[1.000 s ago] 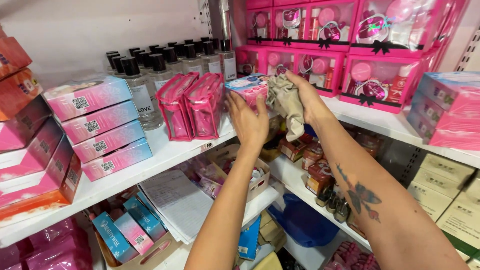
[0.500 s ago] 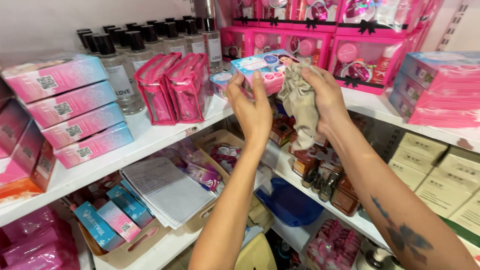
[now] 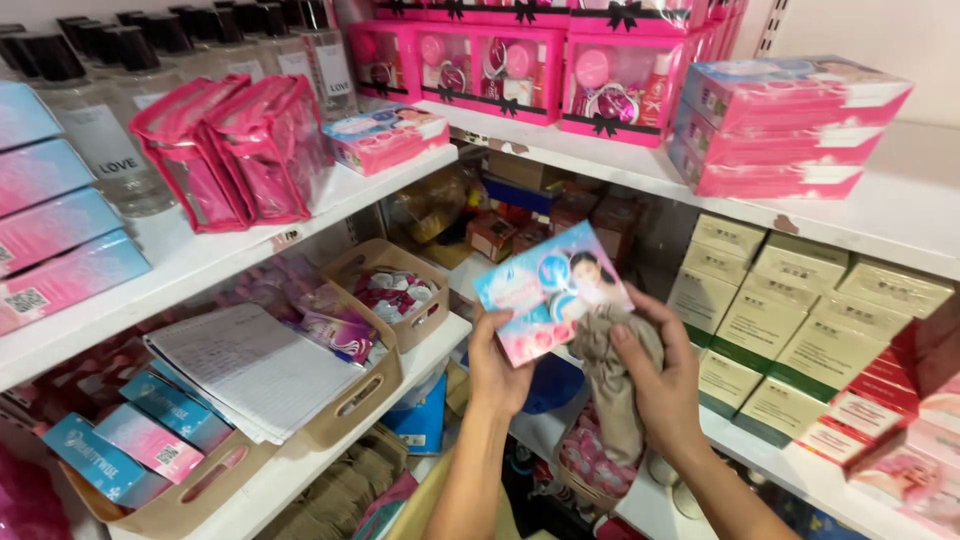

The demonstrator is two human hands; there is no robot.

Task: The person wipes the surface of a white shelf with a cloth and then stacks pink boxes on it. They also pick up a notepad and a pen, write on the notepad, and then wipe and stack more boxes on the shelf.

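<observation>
Two hands: left hand (image 3: 497,365) pinches the flat pink-and-blue cardboard box (image 3: 552,290); right hand (image 3: 655,385) clasps the crumpled beige cloth (image 3: 612,380).
Box: probably light, stiff, glossy; take by edges.
Cloth: soft, limp, against the box's lower corner.

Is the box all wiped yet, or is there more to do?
One like box already lies on the upper shelf. In hand: the left hand holds a pink-and-blue box while the right hand presses a beige cloth against it. It is not yet on any shelf.
</observation>
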